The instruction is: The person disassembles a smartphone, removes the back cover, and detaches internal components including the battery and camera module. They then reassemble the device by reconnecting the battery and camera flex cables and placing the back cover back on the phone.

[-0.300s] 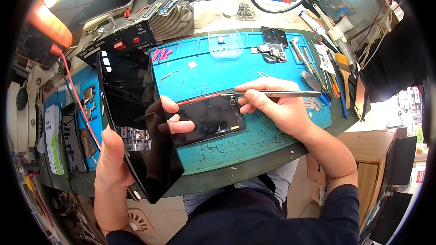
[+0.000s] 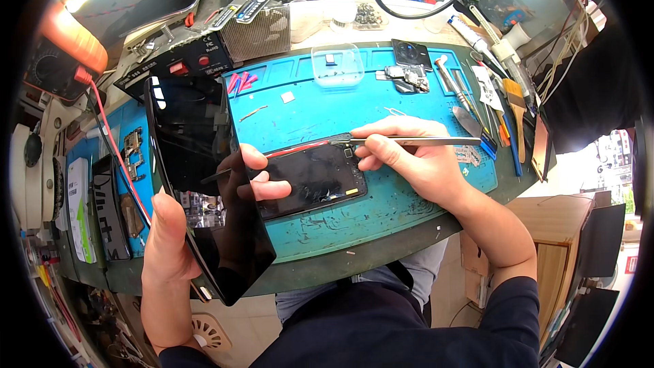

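Left hand: The person's left hand point(image 2: 170, 240), at the lower left of the frame, closes around a glossy black panel point(image 2: 212, 194), thumb along one long edge and fingertips curled over the other.
Black panel: Tilted up on its end, it fills the left-centre of the frame, reflections showing across its face.
Right hand: Just right of centre, the right hand point(image 2: 417, 162) pinches a slim metal tool point(image 2: 436, 141) between thumb and fingers, the grip closed; whether the tool's tip has hold of anything cannot be told.
Handset: A dark device point(image 2: 317, 180) lies flat at the centre of the frame, a red strip along its upper edge, the tool's tip at its upper right corner.
Work mat: The blue mat point(image 2: 327, 112) spreads beneath, a clear plastic box point(image 2: 337, 75) at its upper centre.
Bench sides: An orange meter point(image 2: 78, 44) stands upper left; a wooden-handled brush point(image 2: 516, 99) lies upper right.
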The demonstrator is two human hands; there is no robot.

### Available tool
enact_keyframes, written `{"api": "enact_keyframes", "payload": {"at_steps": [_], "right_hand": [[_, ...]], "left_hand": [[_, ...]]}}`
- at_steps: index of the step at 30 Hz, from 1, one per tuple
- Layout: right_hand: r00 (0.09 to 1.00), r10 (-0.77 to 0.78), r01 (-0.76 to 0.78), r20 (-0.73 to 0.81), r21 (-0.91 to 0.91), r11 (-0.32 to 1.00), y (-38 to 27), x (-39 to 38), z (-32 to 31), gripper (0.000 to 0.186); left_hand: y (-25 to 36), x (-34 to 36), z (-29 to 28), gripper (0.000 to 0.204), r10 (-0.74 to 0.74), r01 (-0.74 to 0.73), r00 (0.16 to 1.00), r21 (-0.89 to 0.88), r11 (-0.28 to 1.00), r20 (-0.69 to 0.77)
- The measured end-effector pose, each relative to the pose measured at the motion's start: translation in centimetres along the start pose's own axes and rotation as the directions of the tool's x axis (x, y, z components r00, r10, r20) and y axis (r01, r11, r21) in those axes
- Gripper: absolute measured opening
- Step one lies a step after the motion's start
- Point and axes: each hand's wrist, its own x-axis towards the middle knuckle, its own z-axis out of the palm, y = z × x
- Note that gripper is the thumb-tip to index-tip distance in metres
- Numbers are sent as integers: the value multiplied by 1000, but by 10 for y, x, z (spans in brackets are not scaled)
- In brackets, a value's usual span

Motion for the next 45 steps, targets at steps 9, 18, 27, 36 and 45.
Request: {"api": "enact_keyframes", "payload": {"at_steps": [9,18,27,36,45], "right_hand": [[999,-32,32,17,2,999,0,2,3,25],[999,-53,52,3,106,993,-27,8,17,25],[992,-32,27,-124,-40,999,-17,-3,10,26],[997,-13,14,-78,15,1000,5,-8,6,28],[998,-44,45,-55,15,999,6,-5,8,28]], "left_hand": [[-1,-3,-2,110,98,-98,993,-7,995,-64],[18,-5,-3,96,271,-314,928,-142,939,-257],[20,-4,-32,97,229,-251,968,-354,901,-103],[18,-7,-31,99,238,-244,970,-285,927,-55],[15,-7,-29,98,237,-241,970,-316,918,-52]]}}
